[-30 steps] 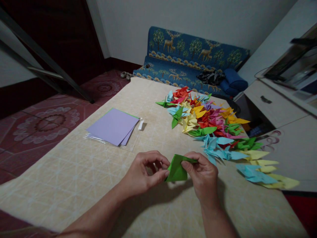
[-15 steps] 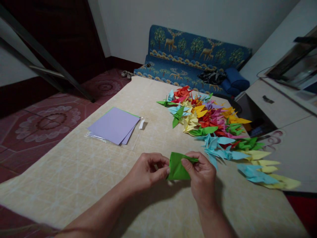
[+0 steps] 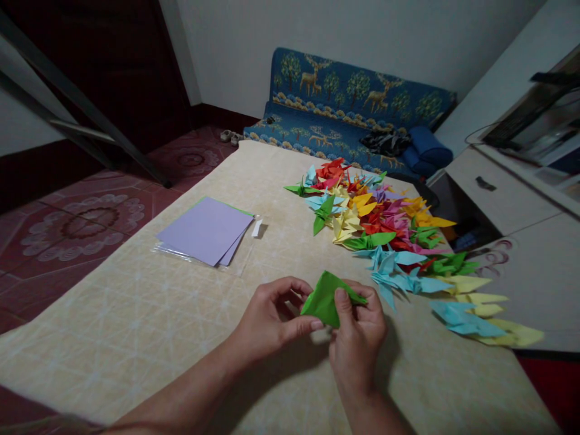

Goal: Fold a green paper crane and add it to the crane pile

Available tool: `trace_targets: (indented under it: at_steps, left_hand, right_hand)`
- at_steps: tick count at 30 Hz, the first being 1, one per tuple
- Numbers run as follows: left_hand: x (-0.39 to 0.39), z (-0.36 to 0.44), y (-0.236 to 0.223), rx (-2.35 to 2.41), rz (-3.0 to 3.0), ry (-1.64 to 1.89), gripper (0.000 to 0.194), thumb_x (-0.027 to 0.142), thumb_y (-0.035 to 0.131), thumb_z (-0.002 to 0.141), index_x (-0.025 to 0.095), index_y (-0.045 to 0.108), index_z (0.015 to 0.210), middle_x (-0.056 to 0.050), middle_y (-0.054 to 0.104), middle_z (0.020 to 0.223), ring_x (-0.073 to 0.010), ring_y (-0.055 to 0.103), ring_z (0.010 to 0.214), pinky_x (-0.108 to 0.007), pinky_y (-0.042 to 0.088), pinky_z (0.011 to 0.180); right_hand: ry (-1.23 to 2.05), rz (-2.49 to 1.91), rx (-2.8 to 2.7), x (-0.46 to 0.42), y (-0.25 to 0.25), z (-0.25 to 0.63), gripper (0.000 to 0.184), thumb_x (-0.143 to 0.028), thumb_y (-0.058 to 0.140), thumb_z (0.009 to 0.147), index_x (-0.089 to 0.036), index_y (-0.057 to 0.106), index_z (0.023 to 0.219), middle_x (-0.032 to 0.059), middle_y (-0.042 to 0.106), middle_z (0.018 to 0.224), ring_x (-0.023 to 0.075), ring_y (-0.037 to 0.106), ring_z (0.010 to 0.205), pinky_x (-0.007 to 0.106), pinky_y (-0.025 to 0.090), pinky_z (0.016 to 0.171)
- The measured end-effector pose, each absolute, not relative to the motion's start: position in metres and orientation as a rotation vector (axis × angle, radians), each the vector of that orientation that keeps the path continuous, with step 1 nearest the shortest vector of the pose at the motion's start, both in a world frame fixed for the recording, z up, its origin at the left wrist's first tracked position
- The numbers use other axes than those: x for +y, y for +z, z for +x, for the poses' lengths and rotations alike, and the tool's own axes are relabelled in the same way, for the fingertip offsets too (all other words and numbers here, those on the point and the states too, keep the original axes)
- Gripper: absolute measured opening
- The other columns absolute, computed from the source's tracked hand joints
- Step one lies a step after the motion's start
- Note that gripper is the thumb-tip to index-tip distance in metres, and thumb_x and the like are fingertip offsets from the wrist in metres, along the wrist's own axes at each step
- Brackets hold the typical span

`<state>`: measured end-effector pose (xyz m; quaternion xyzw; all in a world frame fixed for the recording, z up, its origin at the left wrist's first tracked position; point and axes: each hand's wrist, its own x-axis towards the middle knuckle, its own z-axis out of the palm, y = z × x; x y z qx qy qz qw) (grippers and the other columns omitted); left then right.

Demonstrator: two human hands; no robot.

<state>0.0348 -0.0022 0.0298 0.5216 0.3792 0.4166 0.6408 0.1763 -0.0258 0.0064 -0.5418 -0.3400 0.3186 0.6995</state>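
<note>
My left hand and my right hand both pinch a folded green paper just above the table's near middle. The left thumb and fingers grip its lower left edge, and the right thumb presses on its right side. The green piece is tilted, with a point sticking out to the right. A heap of several coloured paper cranes lies beyond and to the right of my hands.
A stack of lilac paper sheets in a clear wrapper lies at the left middle of the beige table. A blue patterned sofa stands behind the table. White cabinets run along the right side.
My right hand has shifted left and nearer to me, turning the green paper so it tilts upward. My left hand has stayed on its lower edge.
</note>
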Motion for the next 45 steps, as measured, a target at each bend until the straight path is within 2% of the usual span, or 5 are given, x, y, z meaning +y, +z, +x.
trace_targets:
  at_steps: [8, 12, 18, 31, 45]
  left_hand:
    - [0.007, 0.026, 0.025, 0.956, 1.056, 1.356, 0.01, 0.025, 0.079, 0.072, 0.017, 0.074, 0.074, -0.004, 0.071, 0.074, -0.0143, 0.063, 0.067, -0.024, 0.05, 0.062]
    - [0.009, 0.014, 0.027, 0.933, 1.322, 1.483, 0.004, 0.019, 0.074, 0.078, 0.019, 0.074, 0.074, -0.003, 0.069, 0.074, -0.0149, 0.063, 0.072, -0.025, 0.05, 0.065]
    - [0.01, 0.008, 0.032, 0.84, 1.695, 1.44, 0.008, 0.011, 0.068, 0.081, 0.017, 0.071, 0.076, -0.004, 0.068, 0.072, -0.0167, 0.062, 0.071, -0.03, 0.048, 0.069]
    - [0.009, 0.019, 0.028, 0.854, 1.757, 1.274, 0.011, 0.02, 0.059, 0.088, 0.016, 0.06, 0.077, -0.004, 0.062, 0.073, -0.0161, 0.06, 0.069, -0.028, 0.046, 0.065]
    - [0.008, 0.03, 0.024, 0.95, 1.742, 1.36, 0.016, 0.024, 0.061, 0.085, 0.018, 0.057, 0.071, -0.002, 0.057, 0.066, -0.0148, 0.054, 0.062, -0.026, 0.042, 0.059]
  right_hand:
    - [0.908, -1.078, -0.964, -0.026, 0.009, 0.184, 0.015, -0.026, 0.072, 0.08, -0.02, 0.058, 0.081, -0.0002, 0.059, 0.079, 0.0138, 0.057, 0.071, 0.025, 0.047, 0.064]
    - [0.995, -1.038, -1.164, -0.027, 0.016, 0.189, 0.011, -0.024, 0.07, 0.08, -0.021, 0.06, 0.082, 0.0014, 0.061, 0.087, 0.017, 0.059, 0.083, 0.029, 0.047, 0.076]
    - [0.964, -0.904, -1.24, -0.026, 0.024, 0.197, 0.026, -0.043, 0.058, 0.088, -0.021, 0.064, 0.1, 0.0084, 0.061, 0.101, 0.0248, 0.058, 0.1, 0.036, 0.045, 0.086]
    - [0.872, -1.08, -1.519, -0.022, 0.039, 0.202, 0.006, -0.018, 0.065, 0.083, -0.021, 0.07, 0.085, 0.0035, 0.066, 0.082, 0.019, 0.063, 0.079, 0.031, 0.048, 0.072]
    - [0.682, -1.223, -1.598, -0.021, 0.032, 0.194, 0.006, -0.017, 0.066, 0.082, -0.022, 0.067, 0.08, 0.0019, 0.068, 0.077, 0.0185, 0.063, 0.077, 0.031, 0.048, 0.071]
